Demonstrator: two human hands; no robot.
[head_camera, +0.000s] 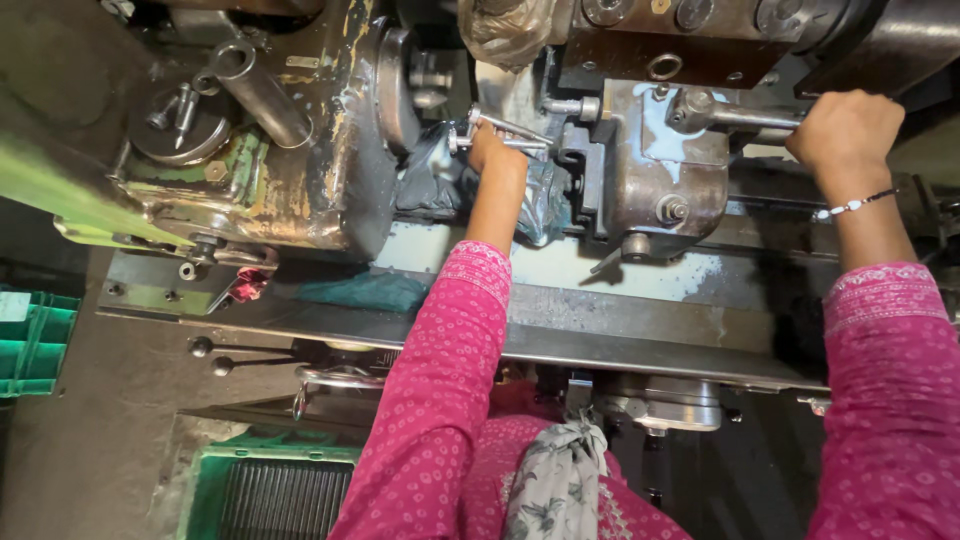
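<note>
While left hand (497, 152) grips rod (505, 135) | right hand (845, 130) clasps lever (735, 117), fingers hidden.

Around the old green machine body

The worn green machine body (250, 150), paint chipped to bare metal, fills the upper left. Below it and to the far left stands a green plastic crate (30, 340). Straight below it, near the bottom edge, sits a second green crate (275, 490) with dark ribbed contents. Between that crate and the machine body, two thin levers with black ball knobs (205, 355) stick out. A teal rag (365, 290) lies just under its lower right corner.
</note>
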